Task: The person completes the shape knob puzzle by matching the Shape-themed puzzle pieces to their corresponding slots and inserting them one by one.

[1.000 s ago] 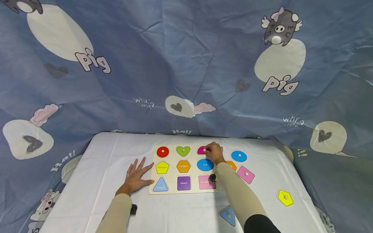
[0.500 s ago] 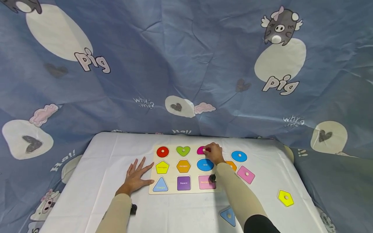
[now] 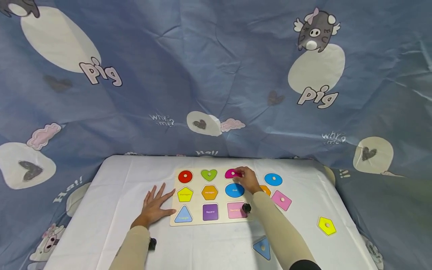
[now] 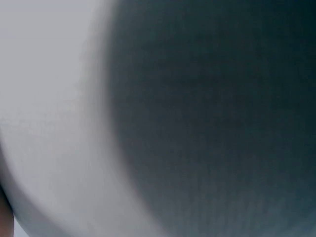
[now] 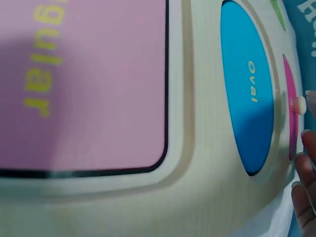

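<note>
Seating the magenta semicircle in the far right recess of the puzzle board looks nearly done, the right hand released just beside its knob, the left hand splayed; lifting the loose blue oval likely comes next.

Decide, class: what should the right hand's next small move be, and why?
Probably move the right hand over to the loose blue oval piece: the magenta piece looks seated, the fingers seem off its knob, and the oval recess shows its printed label, unfilled.
</note>
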`<state>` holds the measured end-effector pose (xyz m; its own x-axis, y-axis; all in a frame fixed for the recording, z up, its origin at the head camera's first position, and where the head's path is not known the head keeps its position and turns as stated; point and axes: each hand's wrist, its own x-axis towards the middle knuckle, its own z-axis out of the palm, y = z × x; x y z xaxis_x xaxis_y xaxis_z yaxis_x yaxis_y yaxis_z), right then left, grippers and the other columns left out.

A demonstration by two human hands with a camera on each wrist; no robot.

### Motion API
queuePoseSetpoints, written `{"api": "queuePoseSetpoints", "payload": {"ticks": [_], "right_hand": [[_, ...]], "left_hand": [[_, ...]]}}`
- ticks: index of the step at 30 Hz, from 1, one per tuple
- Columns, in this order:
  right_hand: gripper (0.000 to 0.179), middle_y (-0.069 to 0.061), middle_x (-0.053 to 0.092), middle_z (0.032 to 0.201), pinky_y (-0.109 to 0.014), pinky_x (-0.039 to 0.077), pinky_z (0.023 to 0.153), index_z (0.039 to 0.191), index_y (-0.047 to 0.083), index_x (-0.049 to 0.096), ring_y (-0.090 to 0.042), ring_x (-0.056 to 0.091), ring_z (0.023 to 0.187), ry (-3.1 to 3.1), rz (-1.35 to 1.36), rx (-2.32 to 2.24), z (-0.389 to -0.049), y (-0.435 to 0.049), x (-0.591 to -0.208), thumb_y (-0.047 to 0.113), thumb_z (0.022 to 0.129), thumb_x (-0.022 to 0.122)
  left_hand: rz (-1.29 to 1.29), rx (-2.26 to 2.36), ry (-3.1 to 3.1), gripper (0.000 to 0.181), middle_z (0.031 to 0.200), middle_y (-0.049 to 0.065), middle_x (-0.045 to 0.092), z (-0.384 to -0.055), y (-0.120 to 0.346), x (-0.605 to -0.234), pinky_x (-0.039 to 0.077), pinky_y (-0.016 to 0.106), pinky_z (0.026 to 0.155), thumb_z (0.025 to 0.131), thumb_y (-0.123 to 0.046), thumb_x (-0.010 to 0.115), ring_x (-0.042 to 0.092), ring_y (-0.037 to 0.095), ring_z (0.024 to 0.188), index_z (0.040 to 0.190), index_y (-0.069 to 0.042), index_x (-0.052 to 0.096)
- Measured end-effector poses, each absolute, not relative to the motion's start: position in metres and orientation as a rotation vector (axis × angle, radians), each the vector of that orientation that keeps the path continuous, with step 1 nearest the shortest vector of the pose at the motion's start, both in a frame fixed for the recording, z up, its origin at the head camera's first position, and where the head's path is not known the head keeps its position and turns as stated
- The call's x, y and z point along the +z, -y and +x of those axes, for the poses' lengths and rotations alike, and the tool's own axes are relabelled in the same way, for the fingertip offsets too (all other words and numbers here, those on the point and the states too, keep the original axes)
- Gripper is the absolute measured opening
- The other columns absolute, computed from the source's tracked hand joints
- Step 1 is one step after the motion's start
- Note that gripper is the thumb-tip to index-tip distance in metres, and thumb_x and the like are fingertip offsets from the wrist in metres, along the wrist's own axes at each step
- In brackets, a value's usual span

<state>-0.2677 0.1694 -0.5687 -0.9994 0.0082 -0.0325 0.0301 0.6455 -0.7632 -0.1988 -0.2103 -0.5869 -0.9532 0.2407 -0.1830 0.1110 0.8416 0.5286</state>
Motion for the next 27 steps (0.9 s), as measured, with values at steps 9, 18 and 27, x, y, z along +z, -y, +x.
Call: {"api": "queuePoseSetpoints", "payload": {"ticks": [9,18,27], "right_hand": [[0.027,-0.016,0.063,0.114,-0.051,0.043,0.100,0.112,0.003,0.068,-0.035,0.055,0.111,-2.918,0.021,-1.450,-0.243,-0.193,-0.562,0.007,0.086,0.071],[0.027,-0.018,0.062,0.115,-0.054,0.043,0.098,0.112,0.002,0.068,-0.037,0.053,0.113,-2.925,0.113,-1.522,-0.212,-0.229,-0.555,0.010,0.086,0.072],[0.033,-0.019,0.062,0.116,-0.054,0.047,0.090,0.113,-0.001,0.068,-0.037,0.055,0.109,-3.005,0.146,-1.559,-0.182,-0.272,-0.551,0.010,0.083,0.075]], "left_hand": [[0.260,0.749,-2.767,0.081,0.160,0.018,0.008,-0.199,0.210,-0.588,-0.009,0.057,0.114,0.075,-0.047,0.073,-0.006,0.043,0.145,0.146,-0.019,0.044],[0.266,0.768,-2.756,0.081,0.160,0.020,0.008,-0.199,0.212,-0.587,-0.010,0.057,0.113,0.075,-0.043,0.074,-0.007,0.044,0.144,0.145,-0.017,0.044],[0.270,0.765,-2.753,0.080,0.160,0.019,0.007,-0.201,0.211,-0.587,-0.011,0.057,0.113,0.076,-0.043,0.073,-0.007,0.044,0.144,0.145,-0.018,0.044]]}}
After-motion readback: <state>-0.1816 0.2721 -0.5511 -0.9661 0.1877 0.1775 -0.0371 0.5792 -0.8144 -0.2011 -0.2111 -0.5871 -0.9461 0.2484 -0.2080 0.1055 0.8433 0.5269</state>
